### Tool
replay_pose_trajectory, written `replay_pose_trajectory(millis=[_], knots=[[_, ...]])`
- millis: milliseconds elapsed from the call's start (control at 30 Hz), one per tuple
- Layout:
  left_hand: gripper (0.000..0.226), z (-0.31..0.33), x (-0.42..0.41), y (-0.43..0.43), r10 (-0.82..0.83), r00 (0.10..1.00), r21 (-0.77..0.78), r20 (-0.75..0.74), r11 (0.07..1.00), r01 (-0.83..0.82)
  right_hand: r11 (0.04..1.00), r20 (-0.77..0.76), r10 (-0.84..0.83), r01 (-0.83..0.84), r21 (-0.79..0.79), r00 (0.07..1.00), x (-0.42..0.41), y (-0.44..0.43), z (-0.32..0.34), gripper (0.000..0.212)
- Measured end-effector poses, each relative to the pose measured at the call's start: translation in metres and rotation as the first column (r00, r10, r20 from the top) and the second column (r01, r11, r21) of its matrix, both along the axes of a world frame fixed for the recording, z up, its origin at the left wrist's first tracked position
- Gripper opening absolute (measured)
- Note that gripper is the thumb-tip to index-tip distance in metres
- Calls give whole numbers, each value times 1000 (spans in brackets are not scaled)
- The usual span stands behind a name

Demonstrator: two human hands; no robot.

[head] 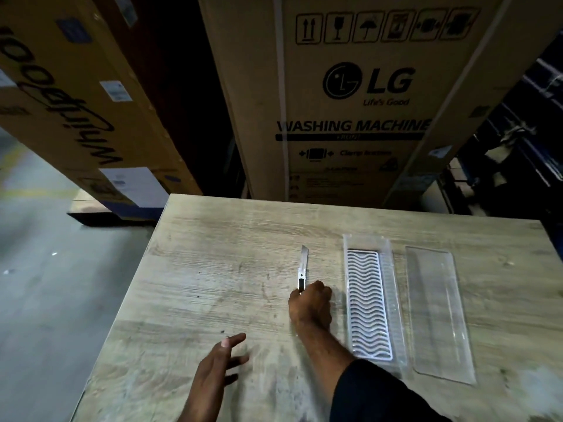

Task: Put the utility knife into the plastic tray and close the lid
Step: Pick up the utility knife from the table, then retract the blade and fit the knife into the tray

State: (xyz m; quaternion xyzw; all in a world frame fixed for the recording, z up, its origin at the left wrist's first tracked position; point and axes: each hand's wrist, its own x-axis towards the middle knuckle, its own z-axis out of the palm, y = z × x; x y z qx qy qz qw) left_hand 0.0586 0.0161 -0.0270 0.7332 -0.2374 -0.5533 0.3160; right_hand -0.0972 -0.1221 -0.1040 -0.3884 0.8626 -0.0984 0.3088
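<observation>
The utility knife (302, 267) lies on the wooden table (213, 269), its blade pointing away from me. My right hand (311, 304) covers the knife's handle end, fingers curled onto it. Just right of the hand sits the clear plastic tray (368, 300) with a white wavy-patterned insert. The clear lid (438, 312) lies flat further right, apart from the tray. My left hand (219, 363) hovers low over the table's near side with fingers spread, holding nothing.
Large cardboard boxes stand behind the table: a washing machine box (359, 95) straight ahead and another box (76, 95) at the left. Grey floor (45, 269) lies past the table's left edge. Dark shelving is at the far right.
</observation>
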Motion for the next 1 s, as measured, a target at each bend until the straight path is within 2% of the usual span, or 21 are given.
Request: replay_pose_trajectory(millis=[167, 267, 333, 400, 467, 567, 733, 900, 1000], knots=[[56, 2, -7, -5, -31, 999, -51, 21, 998, 32, 999, -18, 37, -37, -4, 999, -3, 0, -1, 32], [42, 9, -15, -9, -82, 996, -81, 40, 993, 85, 998, 70, 61, -60, -12, 996, -13, -1, -7, 26], [26, 13, -22, -17, -129, 989, -104, 76, 985, 136, 998, 191, 45, -34, -57, 981, -22, -1, -8, 23], [18, 19, -32, -28, -170, 979, -137, 115, 973, 185, 993, 364, 0, 42, -108, 931, -31, 0, -2, 19], [19, 28, -44, -38, -207, 969, -167, 135, 959, 228, 984, 542, -17, 111, -141, 840, -42, 3, 16, 14], [18, 44, -71, -50, -264, 955, -200, 133, 937, 286, 971, 731, 65, 126, -203, 679, -63, 11, 62, 10], [13, 71, -118, -48, -340, 939, -284, 49, 897, 340, 920, 765, 272, 75, -384, 584, -106, 28, 139, 11], [14, 95, -155, -40, -328, 944, -348, -34, 890, 296, 890, 770, 341, 79, -448, 539, -142, 46, 190, 10], [14, 104, -172, -36, -328, 943, -376, -63, 882, 282, 882, 754, 338, 88, -462, 564, -158, 52, 204, 18]])
